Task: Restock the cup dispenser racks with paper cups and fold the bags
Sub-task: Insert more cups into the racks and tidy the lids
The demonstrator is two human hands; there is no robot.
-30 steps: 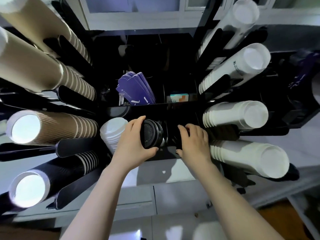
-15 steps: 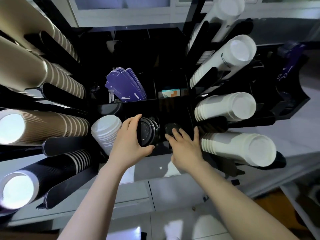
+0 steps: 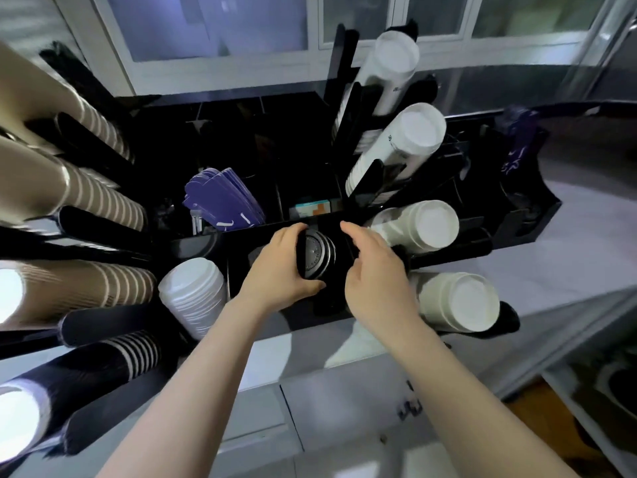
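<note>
Your left hand (image 3: 279, 270) grips the stack of black plastic lids (image 3: 315, 253), right hand (image 3: 374, 267) relaxed beside it; the tall black cup racks (image 3: 93, 219) look mostly full, no bags visible.

White-framed windows (image 3: 220, 25) up top, bluish daylight. Grey counter (image 3: 586, 215) at right, white cabinet fronts (image 3: 331, 408) below, wood floor (image 3: 537, 419) bottom right.

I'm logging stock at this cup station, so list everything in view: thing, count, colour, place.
ribbed cup stacks: three, tan, left racks
dark cup stack: one, black, lower left rack
white cup stacks: four, right racks
white lid stack: one, left of centre
black lid stack: one, centre tray
purple sleeves: a bunch, back compartment
small box: one, teal-orange, beside the sleeves
left hand: grips the black lid stack
right hand: fingers curled by those lids
</note>
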